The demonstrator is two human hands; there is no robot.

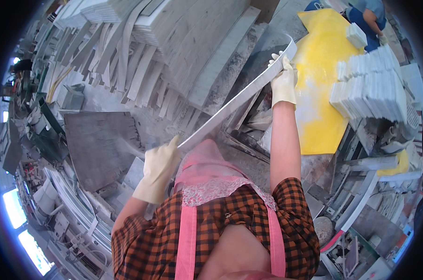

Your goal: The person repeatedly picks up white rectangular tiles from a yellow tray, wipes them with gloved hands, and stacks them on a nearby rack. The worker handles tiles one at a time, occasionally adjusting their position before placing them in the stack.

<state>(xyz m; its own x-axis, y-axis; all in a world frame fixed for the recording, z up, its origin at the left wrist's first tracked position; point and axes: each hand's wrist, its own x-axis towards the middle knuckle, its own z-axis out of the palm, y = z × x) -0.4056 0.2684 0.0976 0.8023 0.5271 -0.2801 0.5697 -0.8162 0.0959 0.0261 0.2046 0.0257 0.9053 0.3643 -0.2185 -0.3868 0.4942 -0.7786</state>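
Observation:
A long, narrow pale stone strip (234, 103) is held between my two hands, slanting from lower left up to the far right. My left hand (161, 163), in a cream rubber glove, is closed on its near end. Farther out, my right hand (283, 80), gloved alike, grips the strip near its far end, with fingers wrapped over the edge. The strip hangs in front of my pink apron (206, 163). Its far tip bends round in the picture just beyond my right hand.
Stacked stone slabs and strips (174, 51) rise ahead to the left. On the right, a yellow sheet (316, 93) covers a surface beside piles of white tiles (372, 88). A dark board (99, 147) stands at left. Another person (371, 18) is at the far right.

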